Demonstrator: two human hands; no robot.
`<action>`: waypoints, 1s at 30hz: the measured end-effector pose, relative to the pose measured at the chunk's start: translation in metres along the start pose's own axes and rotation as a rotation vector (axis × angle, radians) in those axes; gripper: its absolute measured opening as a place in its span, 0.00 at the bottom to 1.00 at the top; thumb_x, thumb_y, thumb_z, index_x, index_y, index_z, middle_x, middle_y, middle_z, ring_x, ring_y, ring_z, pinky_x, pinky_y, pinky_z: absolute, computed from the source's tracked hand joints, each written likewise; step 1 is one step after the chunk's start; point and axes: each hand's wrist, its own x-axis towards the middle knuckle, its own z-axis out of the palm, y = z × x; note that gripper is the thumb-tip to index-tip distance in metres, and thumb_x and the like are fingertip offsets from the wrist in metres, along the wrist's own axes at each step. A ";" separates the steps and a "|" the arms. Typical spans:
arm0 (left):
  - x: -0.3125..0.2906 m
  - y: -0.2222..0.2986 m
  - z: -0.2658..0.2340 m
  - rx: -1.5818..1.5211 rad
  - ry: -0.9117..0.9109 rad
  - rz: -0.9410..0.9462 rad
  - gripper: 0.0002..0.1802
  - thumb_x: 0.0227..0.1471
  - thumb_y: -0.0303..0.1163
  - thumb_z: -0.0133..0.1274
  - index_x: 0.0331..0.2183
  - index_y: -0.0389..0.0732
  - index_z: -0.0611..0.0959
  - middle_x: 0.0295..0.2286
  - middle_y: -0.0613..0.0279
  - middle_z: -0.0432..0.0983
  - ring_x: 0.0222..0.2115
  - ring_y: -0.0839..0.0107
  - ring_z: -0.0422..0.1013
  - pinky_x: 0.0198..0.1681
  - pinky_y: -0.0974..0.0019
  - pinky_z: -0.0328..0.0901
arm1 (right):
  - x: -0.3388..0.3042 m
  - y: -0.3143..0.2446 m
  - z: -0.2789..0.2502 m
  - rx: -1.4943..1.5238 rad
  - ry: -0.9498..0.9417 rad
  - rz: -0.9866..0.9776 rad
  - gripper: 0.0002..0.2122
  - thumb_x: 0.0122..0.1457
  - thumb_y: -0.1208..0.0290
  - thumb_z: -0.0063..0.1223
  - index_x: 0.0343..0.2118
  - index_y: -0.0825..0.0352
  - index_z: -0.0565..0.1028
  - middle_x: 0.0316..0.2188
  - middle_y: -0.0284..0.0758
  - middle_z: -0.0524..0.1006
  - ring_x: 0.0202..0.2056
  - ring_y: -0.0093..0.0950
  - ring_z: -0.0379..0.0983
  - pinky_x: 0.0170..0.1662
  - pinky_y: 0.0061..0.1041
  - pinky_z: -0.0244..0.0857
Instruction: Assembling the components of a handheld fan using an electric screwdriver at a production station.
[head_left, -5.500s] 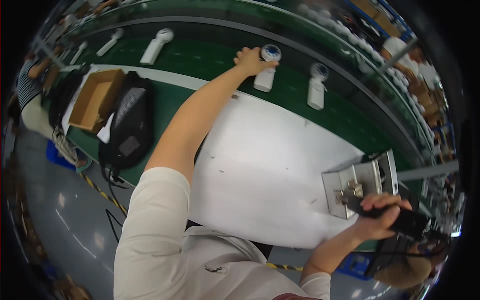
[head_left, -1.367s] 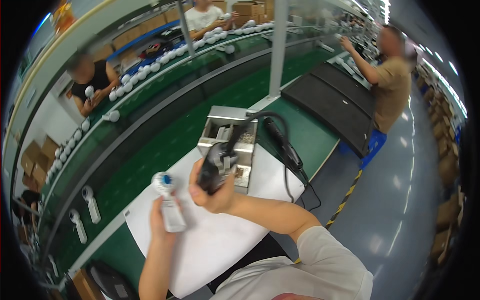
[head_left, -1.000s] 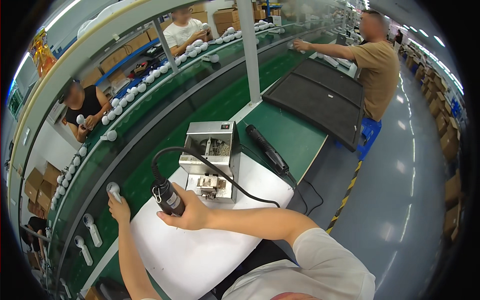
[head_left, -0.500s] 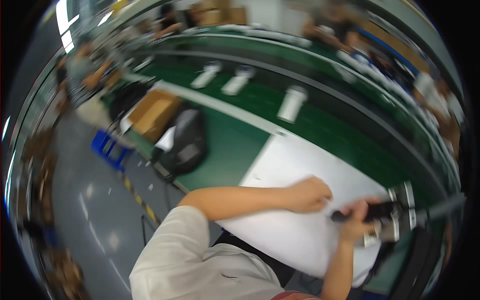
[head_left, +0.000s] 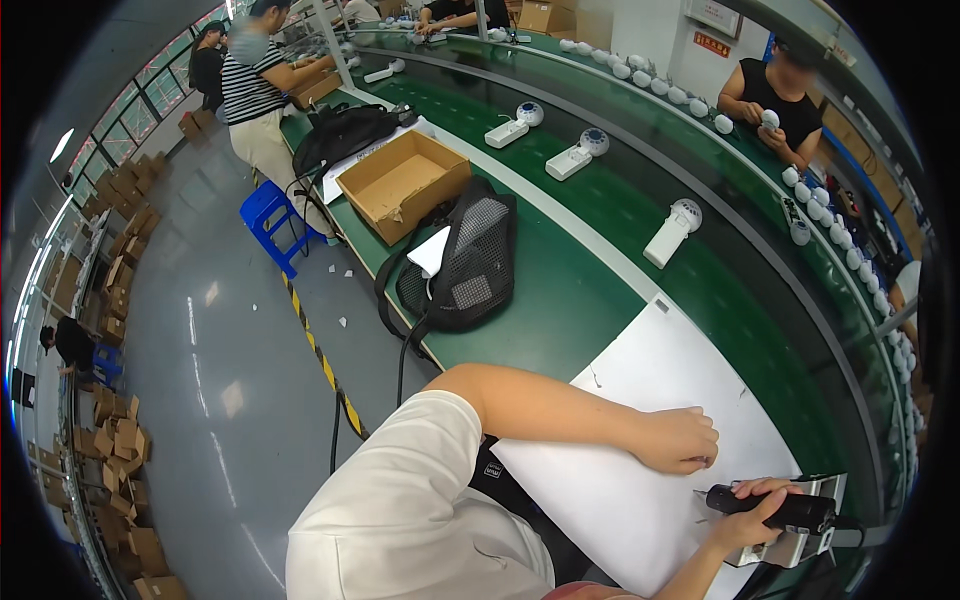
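Note:
My left hand (head_left: 677, 440) rests in a loose fist on a white sheet (head_left: 590, 480) that covers the near part of the green bench. Its curled fingers hide whatever may be inside them. Close by on the right, my right hand (head_left: 755, 518) is wrapped round a black electric screwdriver (head_left: 800, 512). The bit points left, toward the sheet and a little below my left hand. Behind and beneath the tool stands a shiny metal bracket (head_left: 828, 490), partly hidden by the screwdriver and my hand.
A black mesh backpack (head_left: 470, 265) and an open cardboard box (head_left: 385, 205) lie to the left on the bench. Along the green conveyor sit several white devices with round heads, the nearest one (head_left: 672, 235) beyond the sheet. Co-workers sit and stand across and along the line.
My view has swung, so bench and bag appear farther right, and the blur is gone. My left hand stays closed over the sheet; my right hand keeps its hold on the screwdriver.

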 end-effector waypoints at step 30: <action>0.036 0.009 0.010 0.005 -0.002 0.035 0.08 0.37 0.16 0.51 0.23 0.39 0.78 0.34 0.64 0.76 0.33 0.63 0.67 0.39 0.66 0.64 | -0.007 0.059 -0.055 -0.304 -0.051 -0.228 0.21 0.51 0.84 0.51 0.49 0.71 0.61 0.30 0.37 0.75 0.22 0.22 0.69 0.27 0.18 0.66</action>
